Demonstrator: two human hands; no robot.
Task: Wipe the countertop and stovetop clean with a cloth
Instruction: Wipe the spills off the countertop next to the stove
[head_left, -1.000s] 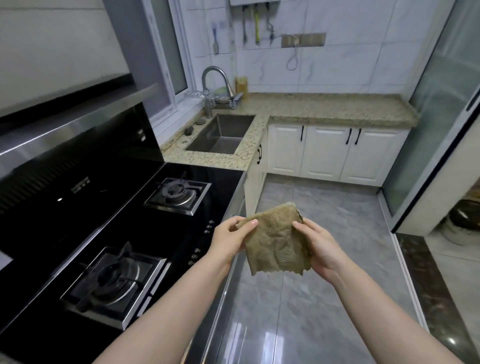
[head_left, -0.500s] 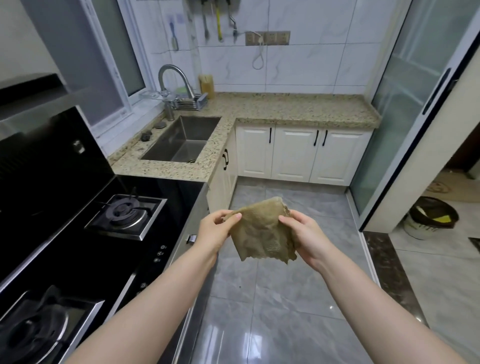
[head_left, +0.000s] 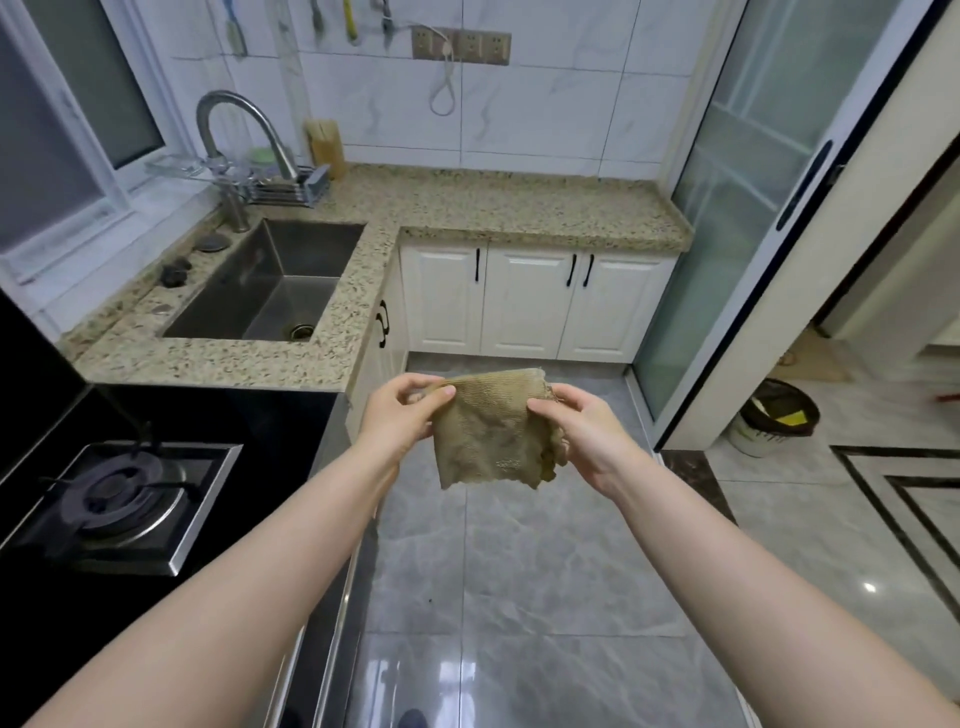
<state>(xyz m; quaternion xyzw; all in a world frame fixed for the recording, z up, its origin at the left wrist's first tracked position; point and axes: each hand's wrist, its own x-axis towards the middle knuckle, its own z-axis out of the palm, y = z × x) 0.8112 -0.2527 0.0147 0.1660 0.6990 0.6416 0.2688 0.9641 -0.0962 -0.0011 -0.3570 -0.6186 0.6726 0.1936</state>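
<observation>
You pinch the tan cloth (head_left: 493, 431) by its top corners, left hand (head_left: 400, 415) and right hand (head_left: 582, 431), above the floor. Granite worktop (head_left: 467, 202) and stovetop (head_left: 208, 415) both look unwiped yet.

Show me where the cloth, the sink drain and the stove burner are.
cloth (head_left: 491, 428): head view, middle of the hanging fabric.
sink drain (head_left: 301, 330): head view, centre of the round strainer.
stove burner (head_left: 122, 493): head view, centre of the ring under the grate.
</observation>
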